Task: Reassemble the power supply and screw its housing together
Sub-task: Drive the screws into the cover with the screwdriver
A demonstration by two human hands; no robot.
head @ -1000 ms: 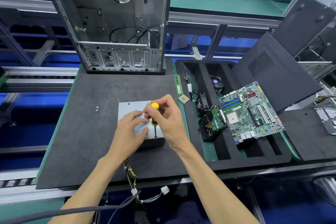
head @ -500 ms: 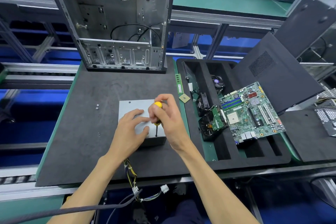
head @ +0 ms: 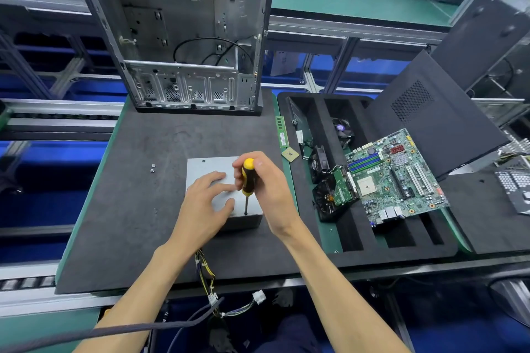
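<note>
So the flat grey sheet-metal power supply box [head: 212, 178] was sitting lid-up on the dark foam work mat [head: 137, 209], pretty much dead centre, with its bundle of yellow and black wires [head: 205, 272] trailing off the near edge toward the person. The left hand [head: 205, 203] was laid flat on the box's top, fingers spread and mostly straight, just pressing down. I'd guess that was to stop the box from sliding or twisting while the screw went in. The right hand [head: 266, 186] was wrapped around the yellow-and-black-handled screwdriver [head: 247, 180], fingers curled tight on the grip with the thumb up by the yellow cap, holding it nearly upright so the metal tip met the box's top near its near-right corner. Couldn't actually see the screw head under the tip, too small. Looked like mid-screwing on the housing to me. Two small silver screws [head: 152, 168] lay on the mat well left of the box, probably waiting their turn. Behind the box stood the empty open metal PC case [head: 186, 37], and off to the box's right a green motherboard [head: 395, 178] rested across a black foam parts tray [head: 372, 249].
</note>
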